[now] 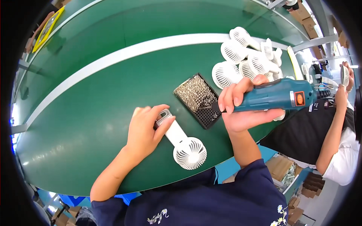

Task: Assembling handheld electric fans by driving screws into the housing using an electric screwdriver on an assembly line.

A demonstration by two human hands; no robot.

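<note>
A white handheld fan (176,132) lies on the green table, its round slatted head toward me. My left hand (145,128) grips the end of its handle, thumb and fingers on either side of a grey part. In my right hand (241,107) is a teal electric screwdriver (277,96), held level with its tip pointing left. The tip is over a black perforated screw tray (205,118), where many small screws (195,94) are heaped toward the far side. Whether the tip touches a screw is too small to tell.
Several white fans (249,56) are piled at the far right of the green table (94,109). A white strip (124,51) runs across the table. At the right, another person (339,124) holds a white fan (344,75). A yellow frame (49,28) is at the far left.
</note>
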